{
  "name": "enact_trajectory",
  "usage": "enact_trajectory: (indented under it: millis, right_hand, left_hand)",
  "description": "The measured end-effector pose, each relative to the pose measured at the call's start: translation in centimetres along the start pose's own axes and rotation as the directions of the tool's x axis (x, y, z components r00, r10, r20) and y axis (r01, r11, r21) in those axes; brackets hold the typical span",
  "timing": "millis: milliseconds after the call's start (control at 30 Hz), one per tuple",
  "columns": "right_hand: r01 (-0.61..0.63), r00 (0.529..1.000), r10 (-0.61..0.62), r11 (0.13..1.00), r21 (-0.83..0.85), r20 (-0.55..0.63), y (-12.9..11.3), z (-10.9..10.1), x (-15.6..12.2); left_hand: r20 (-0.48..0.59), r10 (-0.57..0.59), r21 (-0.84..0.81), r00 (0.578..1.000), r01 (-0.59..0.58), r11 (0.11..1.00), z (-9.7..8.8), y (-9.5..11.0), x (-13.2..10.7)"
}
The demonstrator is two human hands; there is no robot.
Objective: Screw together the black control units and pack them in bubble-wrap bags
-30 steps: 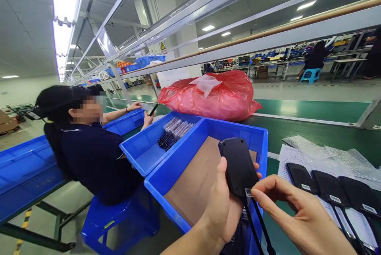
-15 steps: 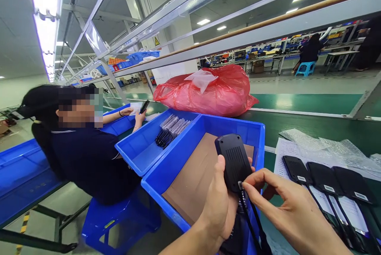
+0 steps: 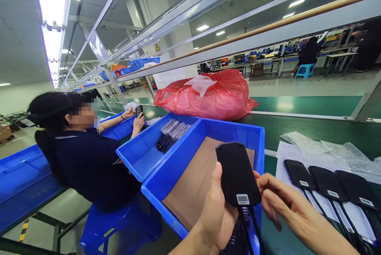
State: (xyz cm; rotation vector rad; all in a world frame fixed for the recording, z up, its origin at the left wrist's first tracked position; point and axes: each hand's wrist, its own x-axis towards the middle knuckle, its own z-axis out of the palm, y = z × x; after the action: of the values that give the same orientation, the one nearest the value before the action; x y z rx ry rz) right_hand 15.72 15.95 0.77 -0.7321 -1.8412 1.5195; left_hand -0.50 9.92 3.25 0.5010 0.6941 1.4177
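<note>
My left hand [image 3: 217, 215] grips a flat black device [image 3: 238, 173] with a white barcode label near its lower end and black cables hanging from it. I hold it above the front edge of a blue bin [image 3: 178, 160] lined with brown cardboard. My right hand [image 3: 285, 207] is just to the right of the device, fingers loosely spread and holding nothing. Three more black devices [image 3: 327, 185] with labels and cables lie on printed sheets at my right.
A second blue bin [image 3: 139, 156] holds a bundle of black parts. A red plastic bag [image 3: 208, 94] sits on the green belt behind. Crumpled clear wrap [image 3: 327, 148] lies at the right. A co-worker in dark clothes [image 3: 86, 156] sits at left on a blue stool, holding a black device.
My right hand has come off the device's label and drawn back to the right, fingers opening. The device now faces me flatter, its label in full view.
</note>
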Motion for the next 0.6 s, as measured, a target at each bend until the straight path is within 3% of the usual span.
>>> enact_trajectory:
  millis: [133,300,400,600]
  right_hand:
    - [-0.057,0.989,0.058,0.998,-0.010,0.135,0.7,1.1,-1.2]
    - [-0.108,0.987,0.113,0.993,-0.055,0.113,0.6,1.8,-1.3]
    - [-0.125,0.990,0.123,0.992,0.012,0.075,0.7,2.1,-1.1]
    - [-0.185,0.980,0.169,0.971,0.152,0.109,0.7,2.9,-1.4]
  left_hand:
    - [0.004,-0.033,0.023,0.999,0.033,0.999,0.1,-0.1,0.1]
    - [-0.029,-0.058,0.021,0.998,0.058,0.998,0.5,0.1,0.2]
    - [-0.028,-0.061,-0.007,0.998,0.061,0.998,0.5,0.1,0.3]
    - [-0.057,-0.065,-0.066,0.996,0.061,0.996,0.1,0.0,0.6]
